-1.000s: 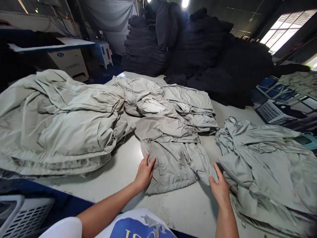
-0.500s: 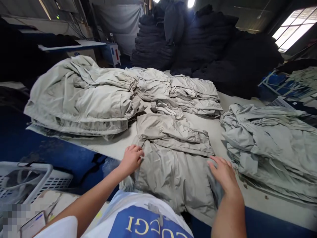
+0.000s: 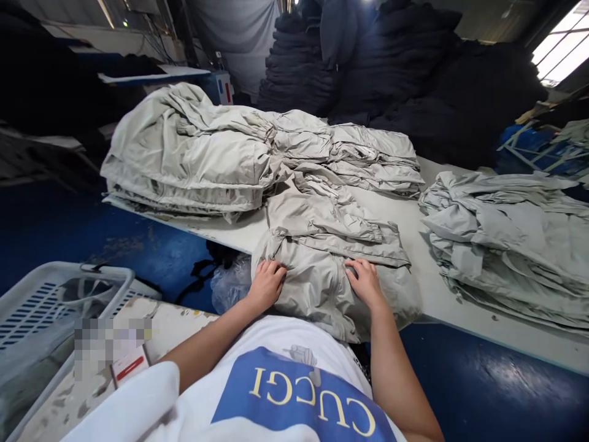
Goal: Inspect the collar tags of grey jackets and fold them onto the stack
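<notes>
You stand at a long white table (image 3: 435,301) in a dim workroom, both palms lowered to a pale grey garment (image 3: 317,276) at its near edge. The garment lies straight in front of you, its upper part folded over with a gathered cuff on top, its lower part running past the table's rim toward your white shirt (image 3: 193,408). Your left hand (image 3: 267,285) rests on the cloth at the garment's left side, partly open, fingers loosely bent; your right hand (image 3: 367,283) lies nearer the middle, half open, thumb apart from the fingers. Whether either one pinches fabric, you cannot tell from this angle.

Around you, the tabletop carries a bulky grey pile (image 3: 188,159) to the left, folded grey clothing (image 3: 375,153) at the back and a rumpled grey heap (image 3: 510,245) to the right, with bare white surface showing between. Behind rise dark stacks (image 3: 297,70) of cloth, beside a hanging grey sheet (image 3: 239,46); daylight enters by a paned window (image 3: 562,46) at upper right. Below, a white slatted basket (image 3: 83,270) sits to your left, near a clear plastic bag (image 3: 232,282), above a blue floor (image 3: 506,387).
</notes>
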`<state>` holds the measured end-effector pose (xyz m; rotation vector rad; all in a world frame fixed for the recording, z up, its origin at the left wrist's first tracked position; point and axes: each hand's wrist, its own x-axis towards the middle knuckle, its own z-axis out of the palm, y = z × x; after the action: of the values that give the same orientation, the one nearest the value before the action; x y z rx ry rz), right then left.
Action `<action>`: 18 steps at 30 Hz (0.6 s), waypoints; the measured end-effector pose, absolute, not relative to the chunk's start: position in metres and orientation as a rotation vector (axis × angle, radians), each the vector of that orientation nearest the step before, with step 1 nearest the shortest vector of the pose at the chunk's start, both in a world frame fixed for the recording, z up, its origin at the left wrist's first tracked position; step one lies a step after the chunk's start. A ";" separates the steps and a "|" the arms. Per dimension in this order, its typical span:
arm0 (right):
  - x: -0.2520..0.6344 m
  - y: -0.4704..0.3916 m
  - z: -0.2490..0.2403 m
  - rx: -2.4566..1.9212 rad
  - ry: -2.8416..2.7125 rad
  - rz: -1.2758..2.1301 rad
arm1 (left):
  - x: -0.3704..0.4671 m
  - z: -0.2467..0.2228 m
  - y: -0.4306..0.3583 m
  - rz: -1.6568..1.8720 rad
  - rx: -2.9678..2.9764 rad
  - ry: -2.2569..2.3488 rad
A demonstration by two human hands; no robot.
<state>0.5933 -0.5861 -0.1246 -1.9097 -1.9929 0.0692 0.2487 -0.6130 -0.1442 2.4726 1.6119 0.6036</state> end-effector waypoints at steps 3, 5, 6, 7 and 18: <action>0.597 -0.588 -0.130 -1.854 -2.002 0.052 | 0.250 -0.151 -0.623 0.646 2.419 1.624; 0.599 -0.586 -0.133 -1.828 -2.010 0.044 | 0.250 -0.152 -0.628 0.642 2.410 1.606; 0.600 -0.584 -0.135 -1.818 -2.017 0.038 | 0.249 -0.152 -0.630 0.628 2.411 1.593; 0.601 -0.582 -0.137 -1.809 -2.025 0.034 | 0.247 -0.151 -0.631 0.612 2.413 1.579; 0.605 -0.561 -0.138 -1.835 -1.968 0.147 | 0.238 -0.145 -0.636 0.560 2.452 1.500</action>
<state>0.6047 -0.5607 -0.1376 -1.8351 -1.9683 0.1474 0.2376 -0.6359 -0.1454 2.4517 1.5001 0.5596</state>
